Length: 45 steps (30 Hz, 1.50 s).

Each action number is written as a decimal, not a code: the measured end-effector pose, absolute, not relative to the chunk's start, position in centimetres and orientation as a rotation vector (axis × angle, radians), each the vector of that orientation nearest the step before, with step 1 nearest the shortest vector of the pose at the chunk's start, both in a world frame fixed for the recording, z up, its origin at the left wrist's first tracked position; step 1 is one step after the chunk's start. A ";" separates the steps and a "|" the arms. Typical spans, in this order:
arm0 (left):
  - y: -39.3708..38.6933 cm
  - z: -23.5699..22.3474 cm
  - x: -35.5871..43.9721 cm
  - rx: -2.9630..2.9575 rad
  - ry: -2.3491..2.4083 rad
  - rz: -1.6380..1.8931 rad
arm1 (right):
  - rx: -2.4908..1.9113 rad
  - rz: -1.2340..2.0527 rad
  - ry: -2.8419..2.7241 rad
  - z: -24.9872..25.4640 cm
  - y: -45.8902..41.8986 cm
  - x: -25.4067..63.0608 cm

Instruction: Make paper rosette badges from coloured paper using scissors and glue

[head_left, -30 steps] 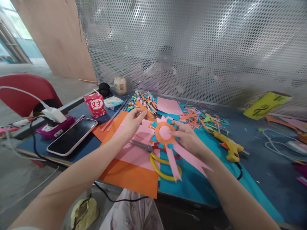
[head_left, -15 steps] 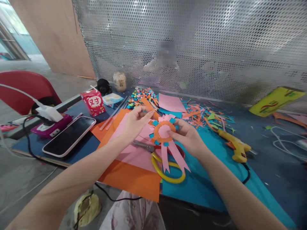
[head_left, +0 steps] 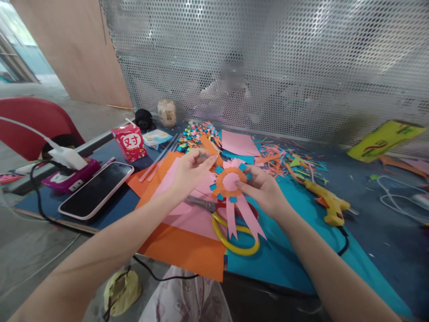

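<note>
Currently, the paper rosette point(head_left: 229, 182) is held above the tabletop point(head_left: 372, 205), face toward the wearer. Relative to one second ago, it has been turned: the tail that swung out across the right forearm now hangs below the disc beside the other, over the handles of the scissors point(head_left: 210, 206). Over the last half second, its position is nearly unchanged. This orientation presents the front for inspection or adjustment, as a judgement.

Right hand point(head_left: 266, 190): the grip pinches the rosette at its right edge, thumb on the front, fingers behind. The forearm rises from the lower right, above the blue sheet point(head_left: 288, 237).

Left hand point(head_left: 192, 167): raised just beside the rosette's upper left, near the orange strip point(head_left: 208, 144), with thumb and fingers bent. Whether its grip holds anything cannot be determined.
</note>
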<state>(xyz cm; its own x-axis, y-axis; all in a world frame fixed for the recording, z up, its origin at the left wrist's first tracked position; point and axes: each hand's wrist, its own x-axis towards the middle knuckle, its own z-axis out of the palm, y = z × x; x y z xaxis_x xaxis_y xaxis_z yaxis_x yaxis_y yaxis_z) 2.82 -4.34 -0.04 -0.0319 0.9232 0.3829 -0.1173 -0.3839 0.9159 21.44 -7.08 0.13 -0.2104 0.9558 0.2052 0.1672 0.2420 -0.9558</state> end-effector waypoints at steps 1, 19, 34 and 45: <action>-4.3 0.0 2.8 1.390 0.910 1.550 | -1.080 1.074 -1.589 0.1 -7.1 21.4; -4.8 0.6 2.7 1.338 0.891 1.365 | -1.055 1.016 -1.657 0.0 -7.1 21.4; -4.7 1.8 1.2 1.190 0.637 1.012 | -0.576 -0.615 -2.157 0.9 -8.3 24.9; -5.1 1.0 1.8 1.296 0.589 0.855 | -0.568 -0.667 -2.277 2.0 -8.7 24.1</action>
<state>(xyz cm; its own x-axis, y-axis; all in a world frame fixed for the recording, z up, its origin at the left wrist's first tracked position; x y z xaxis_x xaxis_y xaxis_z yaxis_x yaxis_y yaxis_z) 1.76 -5.11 0.97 0.5740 0.8145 0.0844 -0.2110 0.0475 0.9763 24.07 -8.65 2.03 -0.6681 0.2066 0.7148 0.5597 0.7725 0.3000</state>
